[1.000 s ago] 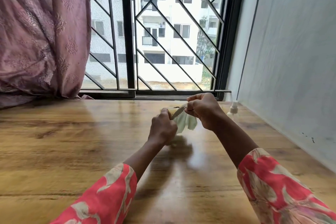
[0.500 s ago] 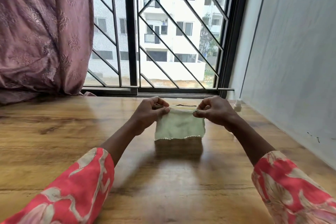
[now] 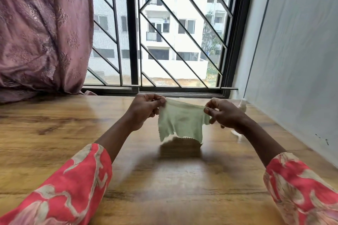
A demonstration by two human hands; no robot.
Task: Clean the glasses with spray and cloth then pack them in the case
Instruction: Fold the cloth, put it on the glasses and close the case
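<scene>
A wooden tabletop (image 3: 54, 133) with a glossy brown grain fills the lower view, catching a pale sheen of daylight out in front of the fingers. Beyond the fingers stands a window (image 3: 131, 29) with a dark frame and a grille of black diagonal bars (image 3: 184, 29). Through it shows a white apartment block (image 3: 164, 14) with balconies, and a green tree (image 3: 210, 38) toward the right. A mauve embroidered curtain (image 3: 42, 29) hangs bunched to the left of the fingers, its hem resting on the tabletop. To the right of the fingers rises a plain pale grey wall (image 3: 296, 51), meeting the tabletop along its edge
</scene>
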